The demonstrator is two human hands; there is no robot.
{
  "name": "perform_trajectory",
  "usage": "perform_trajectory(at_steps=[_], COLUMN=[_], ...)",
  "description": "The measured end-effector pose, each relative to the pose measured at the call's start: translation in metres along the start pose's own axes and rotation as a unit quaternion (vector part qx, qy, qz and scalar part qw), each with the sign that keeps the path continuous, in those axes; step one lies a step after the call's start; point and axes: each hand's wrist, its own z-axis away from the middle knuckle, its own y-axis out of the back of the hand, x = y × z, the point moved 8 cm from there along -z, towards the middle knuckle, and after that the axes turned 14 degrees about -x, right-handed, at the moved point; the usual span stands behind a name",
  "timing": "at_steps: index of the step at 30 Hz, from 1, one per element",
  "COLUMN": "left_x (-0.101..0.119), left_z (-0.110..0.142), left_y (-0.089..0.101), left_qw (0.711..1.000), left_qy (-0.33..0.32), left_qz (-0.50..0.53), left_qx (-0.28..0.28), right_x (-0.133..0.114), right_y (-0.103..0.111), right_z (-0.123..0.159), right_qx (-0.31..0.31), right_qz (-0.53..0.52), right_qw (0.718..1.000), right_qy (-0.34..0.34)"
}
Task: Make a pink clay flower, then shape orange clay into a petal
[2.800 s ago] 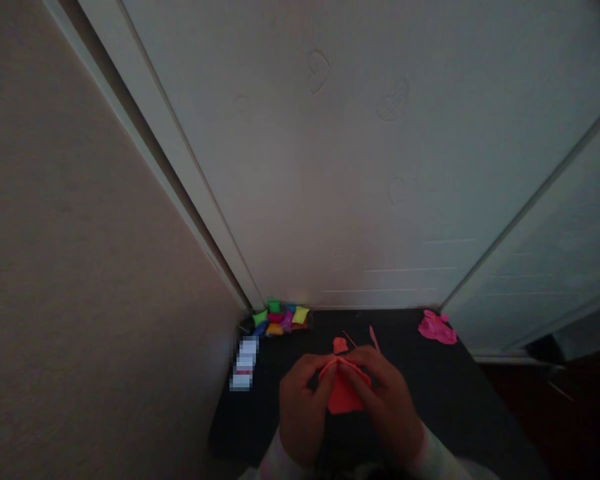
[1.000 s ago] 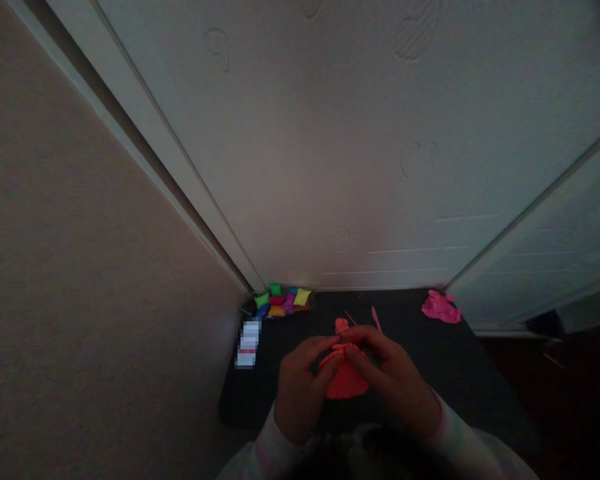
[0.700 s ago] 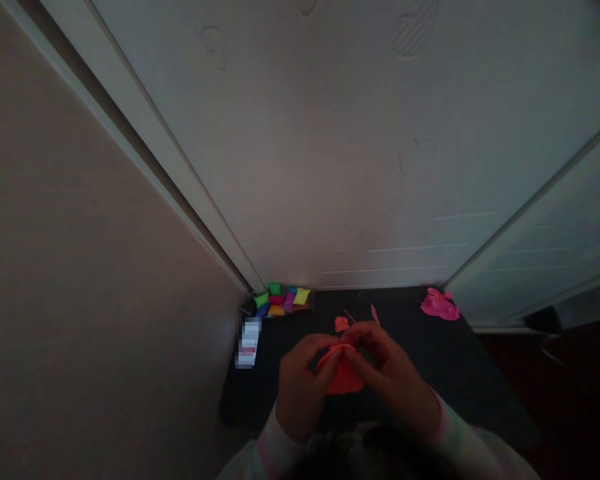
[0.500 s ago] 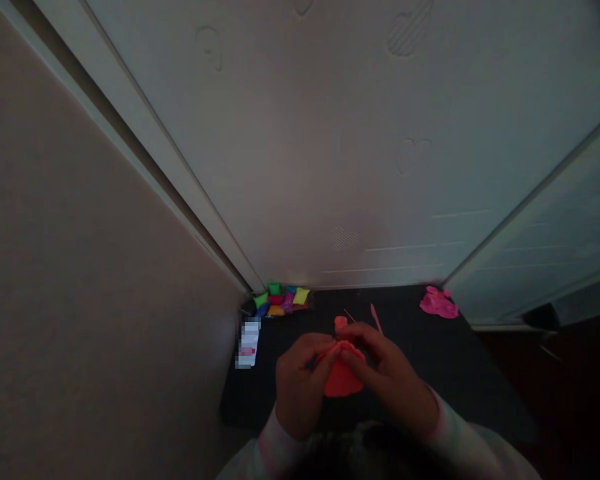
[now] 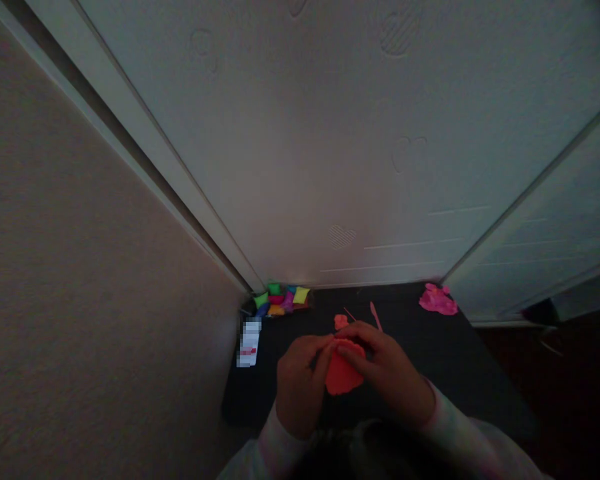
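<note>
A flat red clay piece [image 5: 343, 375] is held upright over the dark table [image 5: 445, 373]. My left hand [image 5: 299, 387] pinches its left upper edge and my right hand [image 5: 390, 372] pinches its top right edge, fingers closed on it. Just beyond my fingers lie a small red clay lump [image 5: 341, 322], a thin red strand, and a pink stick tool [image 5: 375, 315]. The scene is dim.
Several small coloured clay packets [image 5: 283, 301] are piled at the table's back left corner. A pink clay lump [image 5: 437, 301] lies at the back right. A small blurred box [image 5: 249, 341] sits near the left edge. White wall panels rise right behind the table.
My fingers have shifted slightly along the top edge of the red clay piece. The view has drifted a little; the things on the table have stayed put.
</note>
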Motion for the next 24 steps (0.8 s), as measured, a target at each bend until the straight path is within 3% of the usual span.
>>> perform_trajectory(at_steps=[7,14,19,24], left_x=[0.002,0.005,0.014,0.018], left_z=[0.001,0.000,0.002,0.003], left_y=[-0.003,-0.002,0.003,0.001], left_qw=[0.999,0.997,0.988,0.979], left_qy=[0.006,0.008,-0.028,-0.042], left_qz=[0.037,-0.076,-0.149,-0.198], left_qx=[-0.022,-0.015,0.029,0.032], right_x=[0.003,-0.010,-0.007,-0.006], right_y=[0.005,0.003,0.004,0.000], right_z=[0.000,0.005,0.007,0.004], right_qx=[0.019,0.045,0.058,0.020], right_qz=[0.048,0.105,0.124,0.151], right_qw=[0.999,0.992,0.989,0.987], right_qy=[-0.002,0.058,0.047,0.049])
